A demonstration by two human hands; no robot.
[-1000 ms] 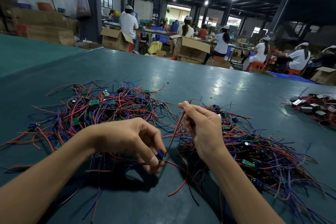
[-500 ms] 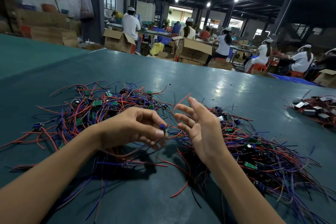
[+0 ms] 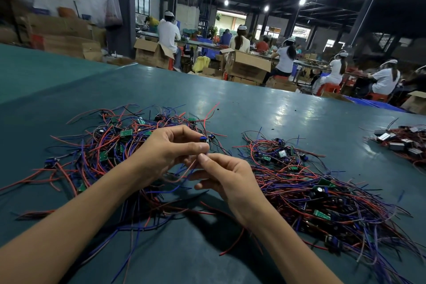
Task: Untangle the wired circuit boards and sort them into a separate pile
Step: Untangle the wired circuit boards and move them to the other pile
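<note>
Two heaps of small green circuit boards with red, blue and black wires lie on the teal table (image 3: 265, 108): one tangle on the left (image 3: 103, 145), another on the right (image 3: 318, 193). Between them, above the table, my left hand (image 3: 170, 152) pinches one small board with a blue part (image 3: 203, 139) between thumb and fingers; its red wire rises up behind. My right hand (image 3: 228, 177) sits just below and pinches that board's wires (image 3: 184, 174) with thumb and forefinger, the other fingers curled.
A third, smaller heap with silver-black parts and red wires (image 3: 401, 140) lies at the far right edge. Loose wires trail toward the near edge between my forearms. Beyond the table stand cardboard boxes (image 3: 249, 64) and seated workers in white.
My right hand, open half a second ago, has dropped below the left hand and closed on the board's wires. My left hand has lifted the board slightly higher.
</note>
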